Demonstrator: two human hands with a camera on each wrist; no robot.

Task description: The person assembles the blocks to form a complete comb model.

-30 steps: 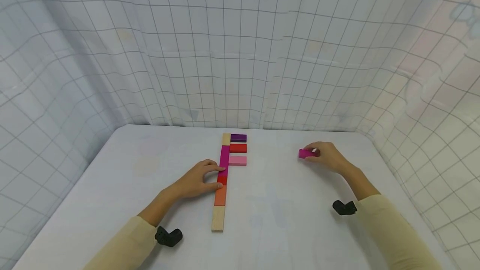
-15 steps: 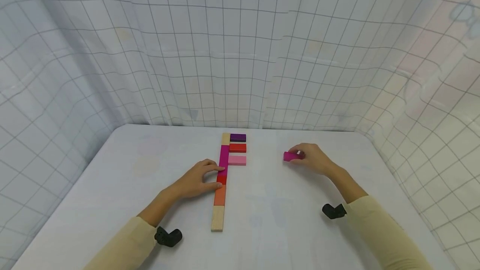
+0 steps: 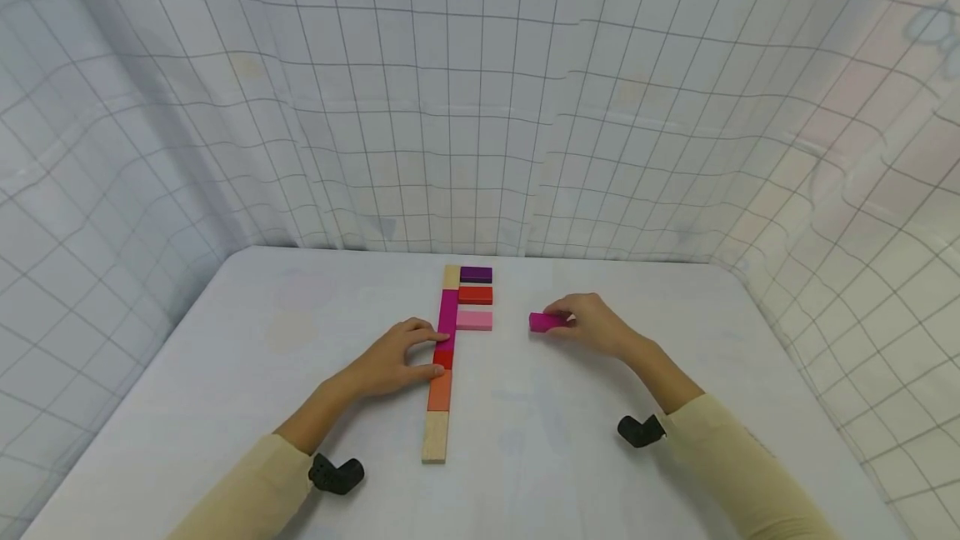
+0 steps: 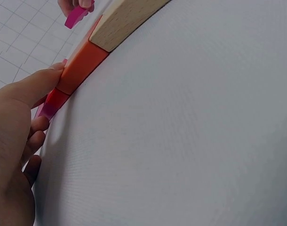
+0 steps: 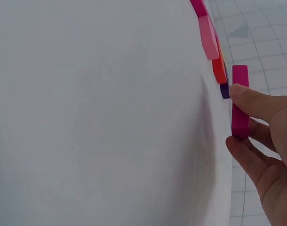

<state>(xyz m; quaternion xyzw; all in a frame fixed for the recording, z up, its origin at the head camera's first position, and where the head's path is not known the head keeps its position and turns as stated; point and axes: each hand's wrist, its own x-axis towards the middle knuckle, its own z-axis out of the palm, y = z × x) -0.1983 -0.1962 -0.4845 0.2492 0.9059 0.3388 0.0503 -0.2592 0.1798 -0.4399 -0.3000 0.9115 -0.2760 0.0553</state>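
Between thumb and fingers, my right hand [image 3: 596, 325] pinches a magenta block [image 3: 546, 322], held just right of the laid-out blocks. In the right wrist view this magenta block [image 5: 240, 106] stands on end against the hand's fingertips. My left hand [image 3: 386, 361] rests its thumb and index finger on a straight row of blocks. Under or beside those fingers lie a long magenta block [image 3: 447, 311], a red block [image 3: 443, 360] and an orange block [image 3: 439, 392]. Plain wooden blocks form the near end [image 3: 435, 438] and far end [image 3: 452, 277] of the row.
Branching rightward from the row are a purple block [image 3: 476, 274], a red block [image 3: 476, 296] and a pink block [image 3: 475, 321]. All lie on a white table [image 3: 525, 457]. A gridded curtain [image 3: 480, 123] surrounds its back and sides.
My right hand has carried the magenta block leftward and slightly nearer, toward the pink block. The left hand and the laid-out blocks stay in place.
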